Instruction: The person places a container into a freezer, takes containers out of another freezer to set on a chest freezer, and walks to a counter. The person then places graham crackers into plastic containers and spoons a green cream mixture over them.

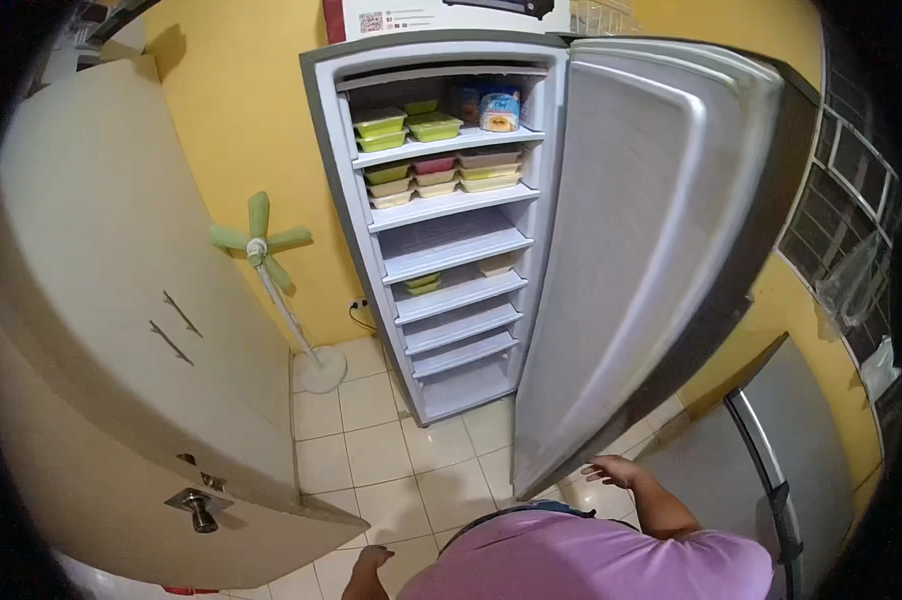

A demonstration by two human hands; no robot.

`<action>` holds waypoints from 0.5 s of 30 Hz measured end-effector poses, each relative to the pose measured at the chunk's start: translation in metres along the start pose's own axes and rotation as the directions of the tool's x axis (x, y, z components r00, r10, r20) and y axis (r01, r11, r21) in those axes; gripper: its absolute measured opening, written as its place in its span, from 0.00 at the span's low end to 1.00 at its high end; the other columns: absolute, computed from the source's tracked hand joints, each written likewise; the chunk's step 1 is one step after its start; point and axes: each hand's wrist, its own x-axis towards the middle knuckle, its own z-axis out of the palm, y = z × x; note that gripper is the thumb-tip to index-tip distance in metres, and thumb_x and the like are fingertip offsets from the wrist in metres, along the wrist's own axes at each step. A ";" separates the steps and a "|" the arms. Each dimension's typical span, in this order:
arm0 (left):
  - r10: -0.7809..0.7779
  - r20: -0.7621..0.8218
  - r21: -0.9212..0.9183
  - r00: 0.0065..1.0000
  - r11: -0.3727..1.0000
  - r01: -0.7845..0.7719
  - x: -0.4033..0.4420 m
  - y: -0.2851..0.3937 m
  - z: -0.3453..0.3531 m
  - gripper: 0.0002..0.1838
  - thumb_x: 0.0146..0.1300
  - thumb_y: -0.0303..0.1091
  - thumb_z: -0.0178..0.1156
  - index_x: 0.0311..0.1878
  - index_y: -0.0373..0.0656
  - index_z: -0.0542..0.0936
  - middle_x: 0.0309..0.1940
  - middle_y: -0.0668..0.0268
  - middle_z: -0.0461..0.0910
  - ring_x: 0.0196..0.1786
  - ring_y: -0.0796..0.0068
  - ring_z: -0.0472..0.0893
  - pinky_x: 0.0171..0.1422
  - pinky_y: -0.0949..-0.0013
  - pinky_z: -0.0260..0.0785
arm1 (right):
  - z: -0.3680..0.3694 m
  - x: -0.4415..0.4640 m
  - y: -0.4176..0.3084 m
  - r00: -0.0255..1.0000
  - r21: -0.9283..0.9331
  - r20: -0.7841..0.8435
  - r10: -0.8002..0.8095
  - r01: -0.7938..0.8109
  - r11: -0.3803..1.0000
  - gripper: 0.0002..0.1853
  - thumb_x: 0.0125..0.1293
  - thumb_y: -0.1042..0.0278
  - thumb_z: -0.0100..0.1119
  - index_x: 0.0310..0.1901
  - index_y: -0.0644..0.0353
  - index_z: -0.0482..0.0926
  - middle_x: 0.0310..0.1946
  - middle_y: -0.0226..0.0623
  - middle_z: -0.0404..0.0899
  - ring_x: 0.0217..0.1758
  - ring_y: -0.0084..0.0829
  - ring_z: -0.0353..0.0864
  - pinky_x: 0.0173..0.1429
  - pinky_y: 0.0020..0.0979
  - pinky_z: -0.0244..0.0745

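Grey-edged, the upright freezer stood at upper centre, green rectangular containers on its top shelf. At lower right, the right hand spread its fingers near the open freezer door; how the left hand, bottom centre-left, was posed I could not tell.

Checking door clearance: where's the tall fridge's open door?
Head view: the open door stands right of the fridge shelves, its lower edge near the person's right hand.

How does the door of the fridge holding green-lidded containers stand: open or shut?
Open: the door stands swung aside, leaving the shelves and stacked containers in plain view.
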 end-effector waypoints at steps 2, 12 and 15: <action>-0.082 0.121 0.024 0.989 0.996 0.080 0.026 0.010 0.000 0.31 0.65 0.57 0.52 0.60 0.42 0.77 0.63 0.61 0.74 0.65 0.62 0.73 0.69 0.64 0.63 | 0.027 0.000 -0.037 0.977 -0.409 0.199 0.071 0.017 0.912 0.32 0.66 0.31 0.47 0.66 0.38 0.71 0.67 0.29 0.68 0.65 0.33 0.70 0.67 0.42 0.59; -0.232 0.204 -0.061 0.951 0.967 0.249 0.087 0.072 -0.038 0.27 0.61 0.57 0.56 0.53 0.47 0.80 0.57 0.63 0.78 0.60 0.61 0.76 0.64 0.61 0.68 | -0.045 0.005 -0.228 0.595 -0.319 -0.079 -0.800 0.745 0.586 0.36 0.65 0.50 0.61 0.69 0.61 0.63 0.66 0.48 0.67 0.56 0.36 0.77 0.63 0.34 0.70; -0.248 0.154 -0.013 0.956 0.967 0.253 0.127 0.085 -0.047 0.25 0.60 0.57 0.57 0.51 0.48 0.81 0.55 0.63 0.79 0.59 0.60 0.77 0.62 0.59 0.69 | -0.132 0.010 -0.271 0.365 -0.353 -0.391 -0.845 0.788 0.504 0.38 0.62 0.58 0.65 0.70 0.60 0.59 0.65 0.51 0.66 0.52 0.30 0.78 0.55 0.31 0.74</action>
